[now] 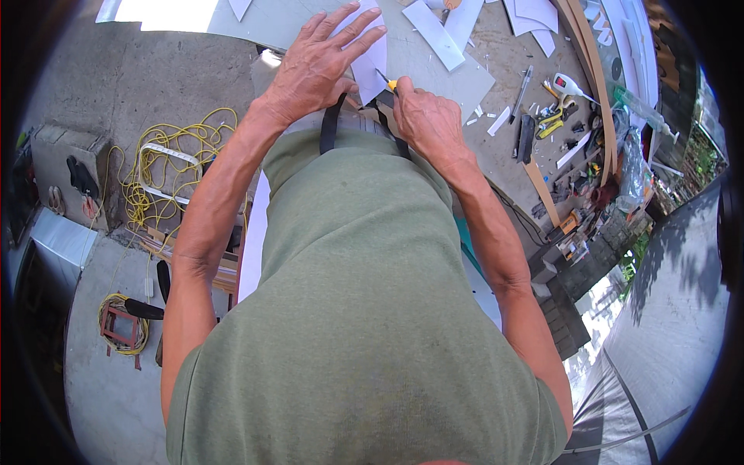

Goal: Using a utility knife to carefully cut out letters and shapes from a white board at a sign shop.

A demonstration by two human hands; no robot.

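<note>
My left hand (314,74) lies with its fingers spread over a white pointed sheet piece (370,66), pressing it on the worktable near its edge. The sheet tapers to a tip toward my body. My right hand (430,120) is closed round a yellow utility knife (392,84), most of its handle hidden in the fist. The blade points up and left, close to the sheet's right edge; whether it touches cannot be made out. Two black straps (330,128) hang at my waist just below the hands.
White offcuts (434,35) and scraps lie across the worktable (484,81). To the right are a pen (521,94), a white glue gun (570,85), yellow-handled pliers (552,122) and a long curved brown strip (597,70). Tangled yellow cord (139,182) lies on the floor at left.
</note>
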